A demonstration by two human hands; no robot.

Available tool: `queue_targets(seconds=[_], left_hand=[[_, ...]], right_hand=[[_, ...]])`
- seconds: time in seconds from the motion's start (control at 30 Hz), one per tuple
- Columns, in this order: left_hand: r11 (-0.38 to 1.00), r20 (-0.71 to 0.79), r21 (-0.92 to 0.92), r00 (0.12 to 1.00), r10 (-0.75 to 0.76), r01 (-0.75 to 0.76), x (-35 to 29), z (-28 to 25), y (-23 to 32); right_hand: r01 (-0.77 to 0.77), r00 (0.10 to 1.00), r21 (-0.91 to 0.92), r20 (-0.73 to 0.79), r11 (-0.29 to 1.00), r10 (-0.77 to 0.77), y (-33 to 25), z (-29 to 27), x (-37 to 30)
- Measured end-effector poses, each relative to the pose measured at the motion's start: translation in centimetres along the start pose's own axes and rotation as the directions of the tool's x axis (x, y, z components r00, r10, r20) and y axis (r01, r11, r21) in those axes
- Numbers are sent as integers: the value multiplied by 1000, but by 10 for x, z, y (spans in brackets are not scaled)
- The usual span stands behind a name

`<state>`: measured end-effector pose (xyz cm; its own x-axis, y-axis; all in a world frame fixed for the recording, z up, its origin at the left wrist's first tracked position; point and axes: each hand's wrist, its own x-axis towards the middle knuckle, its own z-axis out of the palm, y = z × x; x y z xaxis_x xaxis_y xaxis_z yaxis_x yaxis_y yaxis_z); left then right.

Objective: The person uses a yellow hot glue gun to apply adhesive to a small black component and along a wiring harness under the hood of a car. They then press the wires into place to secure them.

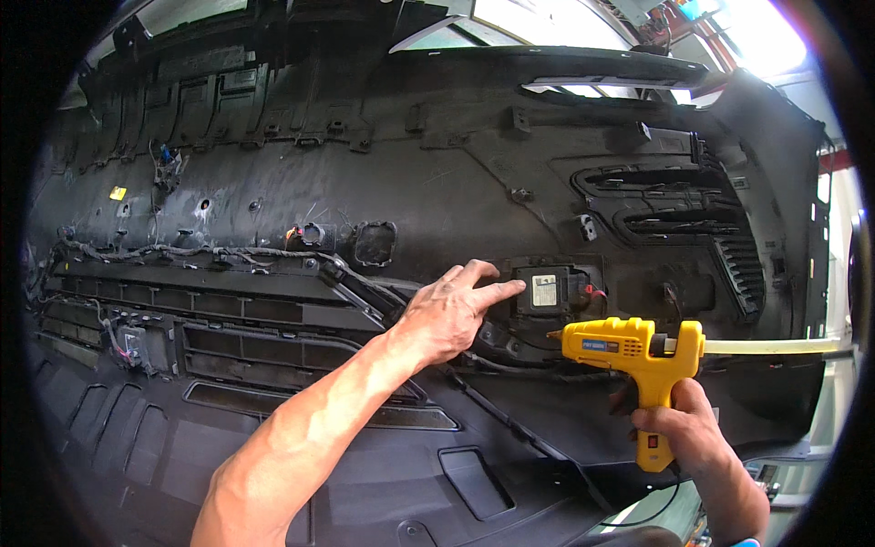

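A yellow hot glue gun (653, 369) is gripped by its handle in my right hand (685, 427). Its nozzle points left, and a long pale glue stick (775, 346) extends from its back. Just above and left of the nozzle is a square black module (544, 291) with a white label, seated in the inner side of a large black car bumper (437, 205). My left hand (447, 313) reaches in from the lower left, its fingers apart and nothing held. The index fingertip is at the module's left edge; whether it presses there I cannot tell.
A wiring harness (214, 251) runs along the bumper's left half, above slatted grille openings (246, 305). A square cutout (375, 244) lies left of the module. Vent slots (656, 180) are at upper right. A dark cord (652, 518) hangs below the right hand.
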<state>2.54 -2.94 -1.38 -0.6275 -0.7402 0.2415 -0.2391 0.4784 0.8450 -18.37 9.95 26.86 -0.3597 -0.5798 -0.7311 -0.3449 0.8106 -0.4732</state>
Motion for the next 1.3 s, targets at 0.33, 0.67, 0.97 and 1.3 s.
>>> queue_targets(seconds=[0.33, 0.67, 0.97, 1.3], left_hand=[[997, 86, 55, 995, 48, -53, 5, -25, 3], [874, 147, -94, 875, -461, 477, -61, -155, 162], [520, 681, -560, 716, -155, 645, -207, -112, 426], [536, 188, -95, 544, -818, 839, -395, -218, 490]], right_hand=[[206, 978, 336, -32, 919, -207, 12, 1, -26], [117, 984, 579, 44, 807, -174, 2, -2, -130], [11, 999, 782, 19, 623, -42, -47, -26, -255], [381, 912, 698, -176, 607, -371, -140, -61, -300]])
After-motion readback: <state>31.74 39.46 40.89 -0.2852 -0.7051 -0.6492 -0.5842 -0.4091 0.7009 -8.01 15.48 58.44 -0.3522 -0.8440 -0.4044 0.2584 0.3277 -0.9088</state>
